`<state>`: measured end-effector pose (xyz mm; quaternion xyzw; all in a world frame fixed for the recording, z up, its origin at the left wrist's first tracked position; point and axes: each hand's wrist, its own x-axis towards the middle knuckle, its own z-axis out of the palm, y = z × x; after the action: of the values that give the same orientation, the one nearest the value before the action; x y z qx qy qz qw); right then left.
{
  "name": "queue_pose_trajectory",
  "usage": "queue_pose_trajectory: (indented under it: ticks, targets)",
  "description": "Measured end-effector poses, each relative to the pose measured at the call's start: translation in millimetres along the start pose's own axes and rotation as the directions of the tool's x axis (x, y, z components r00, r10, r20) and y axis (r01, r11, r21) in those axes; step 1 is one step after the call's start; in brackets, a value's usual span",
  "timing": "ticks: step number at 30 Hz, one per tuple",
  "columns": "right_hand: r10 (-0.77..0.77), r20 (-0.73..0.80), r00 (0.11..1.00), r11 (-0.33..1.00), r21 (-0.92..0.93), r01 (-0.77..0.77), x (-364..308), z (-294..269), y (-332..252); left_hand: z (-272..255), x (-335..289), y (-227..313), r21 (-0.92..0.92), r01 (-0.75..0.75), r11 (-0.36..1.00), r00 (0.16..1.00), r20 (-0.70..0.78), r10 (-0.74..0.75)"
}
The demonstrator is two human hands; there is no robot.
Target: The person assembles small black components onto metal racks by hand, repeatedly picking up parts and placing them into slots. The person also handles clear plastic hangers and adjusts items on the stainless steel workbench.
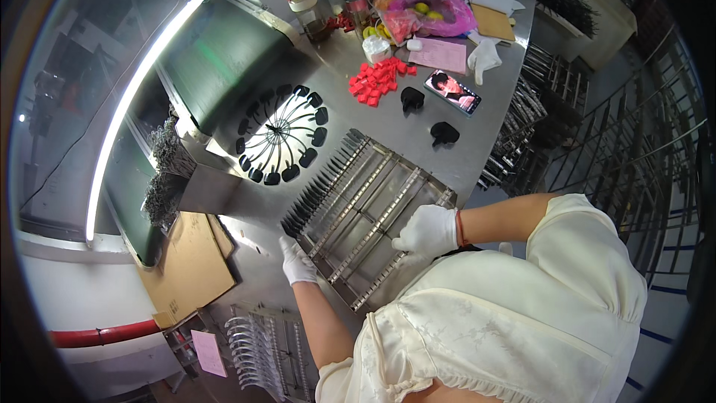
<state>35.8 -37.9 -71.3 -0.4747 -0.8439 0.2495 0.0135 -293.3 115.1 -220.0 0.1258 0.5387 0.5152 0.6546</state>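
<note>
Fingers of the white-gloved left hand (pixel 299 263) met the left corner of the silver barred metal rack (pixel 388 211), nearest the row of slim black pieces (pixel 318 188) ranked away along its left edge, while the white-gloved right hand (pixel 430 230) sat at its right side, both grips too hidden to call.

The cream top (pixel 514 321) has short, puffed sleeves (pixel 585 235), raised seams, a faint tone-on-tone pattern and ruffled trim. The left glove (pixel 300 265) and right glove (pixel 428 231) are white. A thin orange-red band (pixel 459 228) borders the latter.
</note>
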Motion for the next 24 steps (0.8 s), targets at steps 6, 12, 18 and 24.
queue_pose_trajectory:
  ticks: [6, 12, 18, 24]
  targets:
    - [-0.158, -0.211, 0.965, 0.987, -0.050, 0.151, 4.4, 40.3, 20.0, -6.7, -1.5, -3.3, 0.565, -0.349, 0.747, 0.900, -0.019, 0.435]
    - [-0.067, -0.502, 0.862, 0.971, 0.167, 0.173, 30.0, 50.5, 52.1, -0.3, -20.2, -18.1, 0.823, -0.450, 0.348, 0.814, 0.218, 0.539]
    - [0.512, -0.751, 0.418, 0.848, 0.519, -0.108, 148.0, -30.3, 144.1, 2.9, -24.9, -31.1, 0.787, -0.380, 0.485, 0.846, 0.085, 0.526]
    - [0.252, -0.541, 0.802, 0.667, 0.698, 0.261, 153.9, -62.5, 191.4, 7.8, -22.0, -35.6, 0.739, -0.336, 0.584, 0.856, -0.019, 0.517]
